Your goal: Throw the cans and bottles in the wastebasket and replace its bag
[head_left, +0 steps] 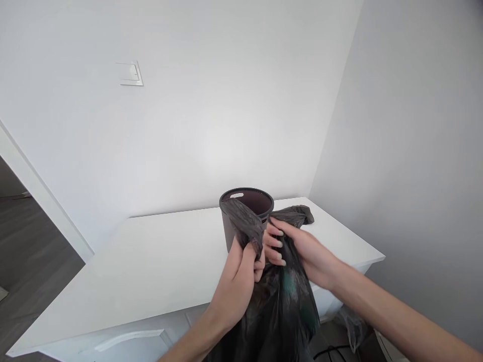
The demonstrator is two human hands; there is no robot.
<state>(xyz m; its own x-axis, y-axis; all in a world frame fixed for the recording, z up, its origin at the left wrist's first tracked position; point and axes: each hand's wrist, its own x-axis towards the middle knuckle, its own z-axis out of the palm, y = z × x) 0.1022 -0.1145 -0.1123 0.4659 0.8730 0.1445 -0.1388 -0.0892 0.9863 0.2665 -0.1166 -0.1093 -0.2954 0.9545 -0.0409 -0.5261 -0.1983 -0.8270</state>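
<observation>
Fingers of our left hand clamp one gathered end of a black plastic bag, and our right hand clasps another between thumb and fingers. The bag hangs before the near edge of a white cabinet top, its bottom cut off at the foot of our view; a greenish patch shows dimly through, too blurred for us to name. On that top, just behind our hands, stands a dark bin, its lower front hidden. Farther back, a wall switch fades leftward into the white wall.
</observation>
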